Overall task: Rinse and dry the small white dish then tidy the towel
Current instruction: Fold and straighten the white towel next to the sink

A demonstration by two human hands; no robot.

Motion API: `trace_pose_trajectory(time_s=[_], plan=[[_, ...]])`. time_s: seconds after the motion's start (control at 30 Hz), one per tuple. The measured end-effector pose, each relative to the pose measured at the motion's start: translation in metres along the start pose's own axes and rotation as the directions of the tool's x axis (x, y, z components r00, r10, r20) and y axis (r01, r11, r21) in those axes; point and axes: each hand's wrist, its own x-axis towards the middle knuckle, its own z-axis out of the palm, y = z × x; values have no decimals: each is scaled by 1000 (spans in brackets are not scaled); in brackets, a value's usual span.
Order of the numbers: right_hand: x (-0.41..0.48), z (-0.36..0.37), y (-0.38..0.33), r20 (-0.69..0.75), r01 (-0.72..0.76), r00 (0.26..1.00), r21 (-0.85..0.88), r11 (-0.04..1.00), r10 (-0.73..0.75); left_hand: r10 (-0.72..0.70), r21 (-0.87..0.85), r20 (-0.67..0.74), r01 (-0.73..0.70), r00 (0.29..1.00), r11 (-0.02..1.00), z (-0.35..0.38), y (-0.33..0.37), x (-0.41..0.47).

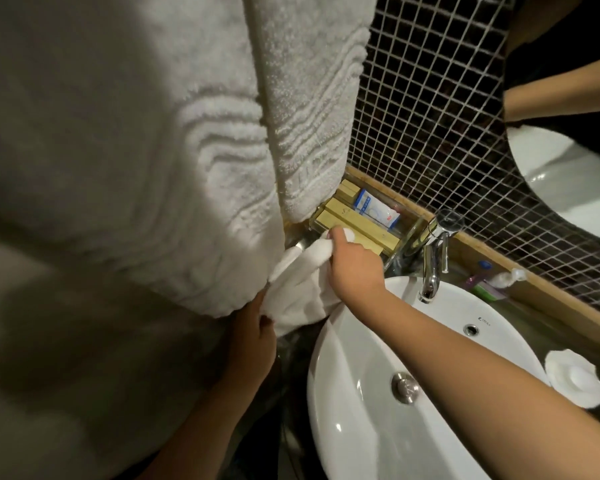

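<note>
A small white towel (300, 289) lies bunched on the counter left of the basin, partly under a big hanging towel. My right hand (355, 268) grips its upper end, fingers closed around a fold. My left hand (253, 336) holds its lower left edge, partly hidden by the hanging towel. The small white dish (574, 377), with a scalloped rim, sits on the counter to the right of the basin, away from both hands.
Two large white ribbed towels (160, 161) hang close in front at the left. A white basin (440, 341) with a chrome tap (432, 268) fills the lower middle. A clear tray of boxed toiletries (361, 220) stands behind, and tubes (492, 285) lie by the tiled wall.
</note>
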Motion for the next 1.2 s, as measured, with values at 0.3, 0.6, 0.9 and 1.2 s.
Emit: trace_pose_trajectory(time_s=[0.3, 0.6, 0.9, 1.2], plan=[[-60, -105, 0, -351, 66, 934, 351, 934, 66, 117, -41, -284, -134, 952, 990, -28, 91, -24], [-93, -84, 3, -157, 3, 979, 655, 756, 132, -45, -391, -132, -10, 990, 920, 10, 84, -63], [-23, -77, -18, 40, -26, 999, 941, 337, -36, -426, -636, -347, 124, 836, 762, 1, 80, -6], [-60, -8, 41, 137, -236, 971, 696, 678, 197, -280, -463, -109, 201, 954, 863, 32, 16, -39]])
